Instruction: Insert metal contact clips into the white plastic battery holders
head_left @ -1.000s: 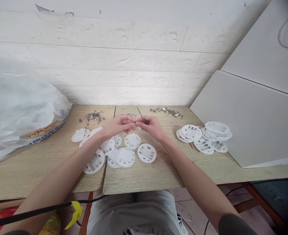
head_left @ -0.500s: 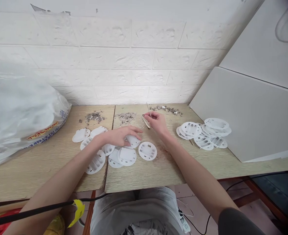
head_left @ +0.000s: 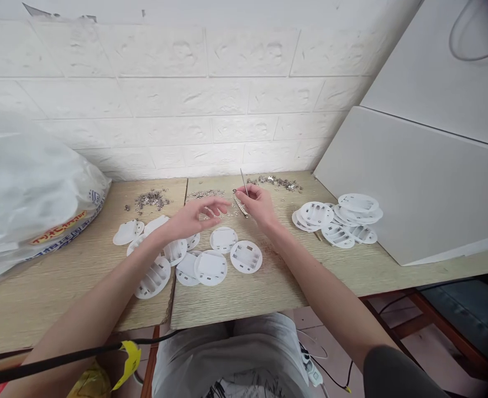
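The room was bright when I looked over, with a soft, whitish light strongest low on the middle of the brick wall (head_left: 244, 130) and duller on the grey panel (head_left: 418, 182). A milky sheen lay across the plastic bag (head_left: 32, 182), and faint, soft-edged shadows hugged the white discs (head_left: 246, 257) on the counter (head_left: 235, 301). Beneath it, at far right, everything sank into gloom. Shapes stretched and leaned toward the edges, the upper right corner blackened, and the metal bits (head_left: 151, 200) dissolved into indistinct speckle.
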Available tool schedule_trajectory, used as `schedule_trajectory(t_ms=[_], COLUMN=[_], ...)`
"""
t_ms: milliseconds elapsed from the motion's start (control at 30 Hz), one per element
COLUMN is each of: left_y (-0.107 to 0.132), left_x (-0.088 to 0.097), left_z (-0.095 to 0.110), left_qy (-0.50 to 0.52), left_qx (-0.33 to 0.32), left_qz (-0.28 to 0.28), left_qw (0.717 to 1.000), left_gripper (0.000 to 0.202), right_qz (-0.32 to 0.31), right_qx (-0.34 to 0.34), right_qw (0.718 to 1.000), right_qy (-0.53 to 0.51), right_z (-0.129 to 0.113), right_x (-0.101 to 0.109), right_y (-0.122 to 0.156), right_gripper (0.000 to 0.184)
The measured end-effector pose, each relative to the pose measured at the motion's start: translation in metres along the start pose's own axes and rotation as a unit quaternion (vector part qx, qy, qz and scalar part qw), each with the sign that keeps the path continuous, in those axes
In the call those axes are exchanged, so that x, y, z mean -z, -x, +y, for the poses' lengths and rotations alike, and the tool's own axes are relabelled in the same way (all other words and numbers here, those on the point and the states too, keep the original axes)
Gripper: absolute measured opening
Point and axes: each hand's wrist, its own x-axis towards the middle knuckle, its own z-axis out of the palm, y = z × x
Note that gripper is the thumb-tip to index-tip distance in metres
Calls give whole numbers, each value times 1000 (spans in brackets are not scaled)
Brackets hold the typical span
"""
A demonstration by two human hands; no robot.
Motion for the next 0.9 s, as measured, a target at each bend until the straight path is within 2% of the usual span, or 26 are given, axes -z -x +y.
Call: schedule_trajectory(t_ms=[100,200,367,433,500,567,633,700,800,900], left_y=[1,1,0,0,-1,-3,-6,-8,-11,-11], left_x=[-11,-22,-27,-24,-20,-17,-15,-13,-14,-14], left_z=[2,0,-6,-5,-1,3,6,7,5,1], left_qy=[-57,-96,-99,-40,81,233,367,457,520,544], left_qx=[-36,-43,-21,3,47,97,136,163,190,204], left_qz=[-92,-128,-88,-52,-1,58,107,132,134,130], left_qw=[994,986,991,998,996,966,914,864,822,804], left_gripper=[34,36,34,34,37,38,34,30,24,21], right_qz=[-26,-37,-42,-42,-42,-47,-60,-75,-89,-87], right_qx=[-31,-59,-89,-88,-77,-55,-33,-16,-3,14], right_qw=[999,996,991,991,990,989,988,988,991,994], right_qy=[-26,-58,-87,-96,-110,-127,-137,-132,-105,-69], right_z=[-2,-3,-3,-4,-6,-9,-12,-15,-14,-9], right_x=[0,0,0,0,0,0,-1,-2,-5,-8], right_y=[1,2,2,2,2,3,5,8,10,10], right_gripper=[25,27,28,29,30,31,31,31,32,30])
